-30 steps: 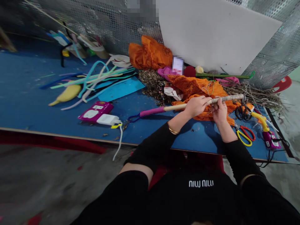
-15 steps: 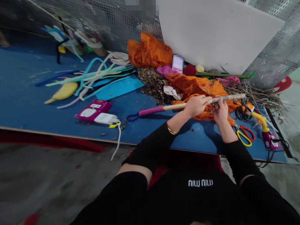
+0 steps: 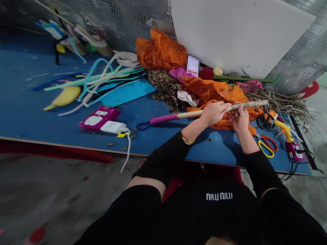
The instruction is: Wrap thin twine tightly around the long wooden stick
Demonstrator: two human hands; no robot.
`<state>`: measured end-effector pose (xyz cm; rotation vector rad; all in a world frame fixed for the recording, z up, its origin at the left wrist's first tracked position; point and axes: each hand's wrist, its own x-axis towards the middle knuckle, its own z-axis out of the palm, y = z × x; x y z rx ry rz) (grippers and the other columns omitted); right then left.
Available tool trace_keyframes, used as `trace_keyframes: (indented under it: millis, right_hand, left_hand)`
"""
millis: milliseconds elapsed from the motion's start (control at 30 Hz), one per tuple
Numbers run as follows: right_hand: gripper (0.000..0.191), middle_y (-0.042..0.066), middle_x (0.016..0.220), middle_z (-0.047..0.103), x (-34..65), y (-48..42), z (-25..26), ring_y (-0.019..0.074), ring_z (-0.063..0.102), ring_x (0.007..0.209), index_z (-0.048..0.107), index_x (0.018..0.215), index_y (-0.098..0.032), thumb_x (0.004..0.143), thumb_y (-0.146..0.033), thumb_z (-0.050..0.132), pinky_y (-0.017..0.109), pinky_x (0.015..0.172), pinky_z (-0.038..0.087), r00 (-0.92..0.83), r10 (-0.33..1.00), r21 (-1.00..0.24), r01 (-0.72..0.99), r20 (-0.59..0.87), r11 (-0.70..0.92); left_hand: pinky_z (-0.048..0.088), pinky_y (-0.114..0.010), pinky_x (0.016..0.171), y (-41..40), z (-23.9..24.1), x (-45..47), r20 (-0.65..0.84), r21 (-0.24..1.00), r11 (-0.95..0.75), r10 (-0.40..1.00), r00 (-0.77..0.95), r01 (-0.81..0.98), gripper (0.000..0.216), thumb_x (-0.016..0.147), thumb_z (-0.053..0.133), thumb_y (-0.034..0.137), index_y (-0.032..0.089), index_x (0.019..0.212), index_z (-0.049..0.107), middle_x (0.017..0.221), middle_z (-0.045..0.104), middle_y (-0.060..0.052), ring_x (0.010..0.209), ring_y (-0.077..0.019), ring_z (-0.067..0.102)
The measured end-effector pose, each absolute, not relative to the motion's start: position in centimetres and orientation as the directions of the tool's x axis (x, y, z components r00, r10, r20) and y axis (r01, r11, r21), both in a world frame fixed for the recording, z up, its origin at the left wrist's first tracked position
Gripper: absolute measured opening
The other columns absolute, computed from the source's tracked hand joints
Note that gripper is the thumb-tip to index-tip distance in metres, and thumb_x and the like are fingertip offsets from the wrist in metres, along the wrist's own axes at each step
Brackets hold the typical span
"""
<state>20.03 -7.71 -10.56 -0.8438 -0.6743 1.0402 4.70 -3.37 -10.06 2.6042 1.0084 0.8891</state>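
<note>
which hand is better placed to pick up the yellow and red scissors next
Right, most likely. The right hand sits at the twine-wrapped part of the stick, on the same side as the scissors. The left hand grips the stick farther from them and would have to cross over.

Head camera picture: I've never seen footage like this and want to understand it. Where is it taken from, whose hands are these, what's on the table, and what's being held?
There is no machine here. A camera worn on a person's head looks down at their own two hands over a blue table. The left hand grips a wooden stick with a pink handle. The right hand closes on it next to the twine wrapping. Orange cloth lies underneath. Nearby are scissors, dried twigs, coloured strips and a pink power strip.
</note>
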Motion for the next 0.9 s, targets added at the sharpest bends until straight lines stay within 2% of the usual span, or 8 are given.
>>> trace_keyframes:
  millis: [200, 333, 567, 900]
  right_hand:
    - [0.038, -0.013, 0.047, 0.038, 20.1, -7.6, -10.8, 0.0040, 0.036, 0.045, 0.065, 0.084, -0.021, 0.079, -0.052, 0.086, 0.018, 0.049, 0.037, 0.370, 0.924, -0.848, -0.458, 0.091, 0.267]
    - [0.037, -0.014, 0.047, 0.036, 20.1, -7.5, -10.8, 0.0055, 0.035, 0.046, 0.065, 0.087, -0.022, 0.081, -0.053, 0.084, 0.020, 0.050, 0.039, 0.377, 0.923, -0.865, -0.438, 0.072, 0.246]
    - [0.046, -0.014, 0.048, 0.039, 20.3, -7.4, -11.2, 0.0046, 0.033, 0.045, 0.069, 0.089, -0.022, 0.067, -0.054, 0.092, 0.019, 0.047, 0.037, 0.364, 0.930, -0.849, -0.470, 0.062, 0.240]
    - [0.043, -0.014, 0.050, 0.036, 20.0, -7.3, -11.2, 0.0046, 0.027, 0.045, 0.068, 0.090, -0.022, 0.072, -0.054, 0.090, 0.020, 0.048, 0.037, 0.371, 0.927, -0.847, -0.474, 0.056, 0.241]
  left_hand:
    - [0.053, -0.035, 0.089, -3.3, -9.9, 4.7, 0.433, 0.398, -0.735, 0.678, 0.594, 0.549, 0.040, 0.108, 0.048, 0.030, 0.021, 0.141, 0.068, 0.120, 0.077, -0.011, 0.104, -0.0240, 0.072]
    - [0.052, -0.035, 0.088, -3.3, -9.9, 4.8, 0.425, 0.392, -0.732, 0.681, 0.597, 0.556, 0.041, 0.107, 0.047, 0.028, 0.022, 0.141, 0.068, 0.119, 0.077, -0.011, 0.104, -0.0245, 0.072]
    - [0.051, -0.035, 0.084, -3.5, -9.7, 4.6, 0.393, 0.362, -0.724, 0.690, 0.608, 0.588, 0.042, 0.107, 0.047, 0.028, 0.023, 0.144, 0.066, 0.115, 0.076, -0.010, 0.102, -0.0252, 0.072]
    - [0.051, -0.032, 0.084, -3.0, -10.8, 4.4, 0.479, 0.347, -0.764, 0.643, 0.598, 0.544, 0.041, 0.109, 0.046, 0.033, 0.021, 0.142, 0.067, 0.117, 0.077, -0.011, 0.100, -0.0227, 0.071]
